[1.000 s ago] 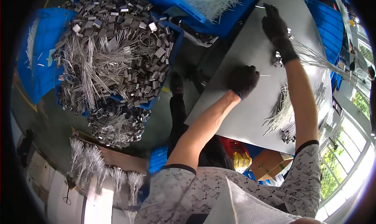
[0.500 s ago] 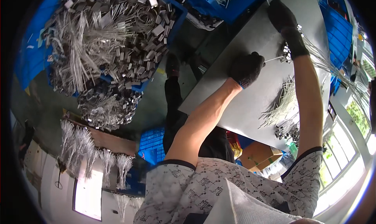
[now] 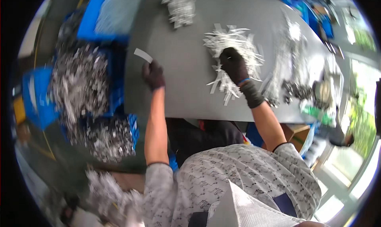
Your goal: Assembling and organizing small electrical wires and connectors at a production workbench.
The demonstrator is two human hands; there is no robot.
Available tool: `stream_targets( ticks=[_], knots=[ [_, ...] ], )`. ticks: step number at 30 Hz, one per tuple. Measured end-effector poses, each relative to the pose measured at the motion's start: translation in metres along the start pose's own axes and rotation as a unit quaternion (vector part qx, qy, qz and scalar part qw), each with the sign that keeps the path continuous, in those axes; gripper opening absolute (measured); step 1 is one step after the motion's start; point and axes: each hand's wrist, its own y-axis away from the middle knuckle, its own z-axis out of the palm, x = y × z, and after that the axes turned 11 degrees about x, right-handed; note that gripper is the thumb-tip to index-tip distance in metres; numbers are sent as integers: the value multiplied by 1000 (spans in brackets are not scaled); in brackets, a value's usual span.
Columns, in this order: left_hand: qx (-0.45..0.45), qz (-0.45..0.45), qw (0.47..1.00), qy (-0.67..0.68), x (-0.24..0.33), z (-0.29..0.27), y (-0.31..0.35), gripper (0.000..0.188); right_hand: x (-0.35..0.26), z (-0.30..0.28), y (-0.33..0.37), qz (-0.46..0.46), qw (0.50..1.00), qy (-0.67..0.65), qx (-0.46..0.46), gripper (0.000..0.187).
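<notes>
Both my hands wear black gloves over a grey table [image 3: 186, 80]. My left hand [image 3: 152, 73] holds a single white strip [image 3: 143, 55] that sticks up and to the left from its fingers. My right hand [image 3: 234, 64] rests in a heap of white strips [image 3: 234, 42], with its fingers curled into the heap. What lies inside the right fingers is hidden. The picture is blurred by motion.
Blue bins with heaps of small metal parts [image 3: 79, 84] stand left of the table. A smaller silvery pile [image 3: 180, 7] lies at the table's far edge. Bundles of thin wires and dark parts [image 3: 293, 84] lie at the right. Another person [image 3: 339, 137] is at the right edge.
The view has swung so the table fills the upper middle. My right hand came off the far edge into the heap of white strips. My left hand now holds a white strip.
</notes>
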Motion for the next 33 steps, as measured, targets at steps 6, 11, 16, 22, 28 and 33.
stream_targets(
  ticks=[6, 11, 16, 22, 28, 33],
  knots=[
    [-11, -38, 987, -153, 4, 33, 190, 15, 49, -88, 20, -32, 985, 135, 102, 28],
    [-362, -26, 887, -285, -24, 68, 303, 17, 86, -161, 99, 68, 961, 139, 231, 26],
    [-570, 62, 762, -300, -78, 110, 354, 21, 138, -214, 204, 214, 925, 92, 302, 29],
    [-467, 115, 796, -367, -129, 155, 375, 22, 188, -257, 285, 305, 865, 101, 384, 30],
    [-384, 262, 790, -400, -157, 230, 380, 27, 227, -314, 280, 337, 854, 34, 394, 32],
    [-430, 212, 723, -496, -192, 259, 395, 26, 296, -394, 216, 252, 860, 229, 381, 48]
  ],
)
